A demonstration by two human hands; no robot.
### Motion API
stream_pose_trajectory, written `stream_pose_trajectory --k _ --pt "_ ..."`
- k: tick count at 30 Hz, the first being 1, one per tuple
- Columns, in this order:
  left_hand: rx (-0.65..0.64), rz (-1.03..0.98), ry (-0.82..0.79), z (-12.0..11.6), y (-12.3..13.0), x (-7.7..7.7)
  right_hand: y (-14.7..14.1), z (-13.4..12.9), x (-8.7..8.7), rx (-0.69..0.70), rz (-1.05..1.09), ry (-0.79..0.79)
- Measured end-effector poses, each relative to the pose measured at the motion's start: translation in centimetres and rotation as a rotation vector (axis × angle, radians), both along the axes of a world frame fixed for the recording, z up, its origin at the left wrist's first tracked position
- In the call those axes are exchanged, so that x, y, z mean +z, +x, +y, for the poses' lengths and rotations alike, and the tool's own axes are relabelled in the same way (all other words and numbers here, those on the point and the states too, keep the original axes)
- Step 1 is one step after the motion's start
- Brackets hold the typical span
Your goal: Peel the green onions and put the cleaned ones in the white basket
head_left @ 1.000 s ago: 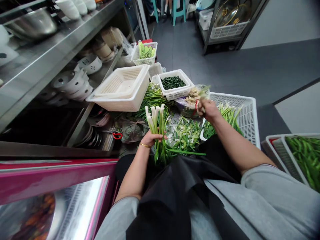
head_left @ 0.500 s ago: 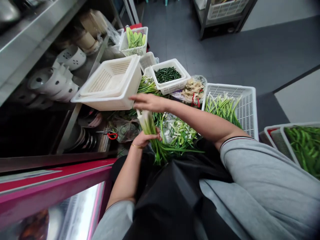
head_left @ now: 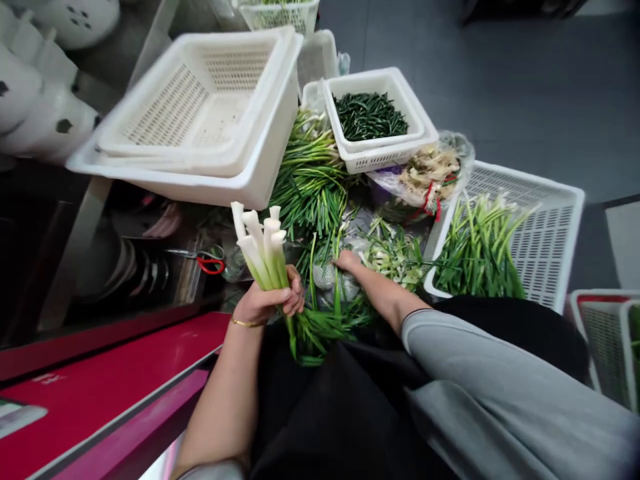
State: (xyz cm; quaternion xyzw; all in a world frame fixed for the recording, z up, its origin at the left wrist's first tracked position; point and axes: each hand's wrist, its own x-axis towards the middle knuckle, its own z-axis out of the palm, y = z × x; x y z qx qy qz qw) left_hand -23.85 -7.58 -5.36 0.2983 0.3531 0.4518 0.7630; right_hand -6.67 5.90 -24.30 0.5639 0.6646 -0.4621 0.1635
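Note:
My left hand [head_left: 273, 297] is wrapped around a bunch of green onions [head_left: 267, 250], thick white ends up, green leaves trailing down over my lap. My right hand [head_left: 347, 260] is low over the pile, its fingers pinched at a thin green stalk [head_left: 337, 283]; the fingertips are partly hidden. Just right of that hand lie loose trimmed leaves and pale scraps [head_left: 395, 257] on clear plastic. Beyond both hands, a heap of long green onions [head_left: 315, 173] spreads out from between the baskets.
A large white basket stack [head_left: 260, 153] stands front left. Dark green chillies [head_left: 370, 117] fill a smaller basket. A plastic bag [head_left: 435, 167] sits beside a white crate [head_left: 545, 247] holding green onions. Red-handled scissors [head_left: 210, 263] lie left, by a low shelf.
My right hand has moved from above the white ends down to the pile. My left hand still grips the bunch, now more upright. The view has tilted down and closer.

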Motion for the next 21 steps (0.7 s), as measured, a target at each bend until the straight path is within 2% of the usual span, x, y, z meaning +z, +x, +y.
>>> stream_pose_trajectory --k 3,6,8,10,13,15,18,21 --pt "0.101 0.156 -0.061 0.8 -1.0 0.1 -1.0 0.8 -1.2 -0.073 -0.012 -0.045" --pt "0.200 0.307 -0.136 1.2 -1.2 -0.4 0.7 2.7 0.3 -0.155 0.056 -0.089" --pt "0.251 0.352 -0.179 1.2 -0.2 -1.3 2.6 3.0 2.8 -0.208 0.151 -0.085" --pt "0.302 0.401 -0.198 1.2 1.6 -2.2 4.1 2.0 6.1 -0.305 0.348 -0.054" --pt "0.374 0.520 -0.163 1.4 5.4 -3.2 5.1 -1.5 11.0 -0.476 0.698 0.035" --pt "0.414 0.588 -0.091 1.4 7.7 -3.3 5.4 -4.0 13.7 -0.539 0.817 0.081" --pt "0.425 0.587 0.022 0.8 9.9 -2.7 6.9 -6.4 16.9 -0.534 0.902 0.005" --pt "0.347 0.502 0.058 -0.5 10.3 -1.5 10.2 -6.5 19.8 -0.428 1.018 -0.137"
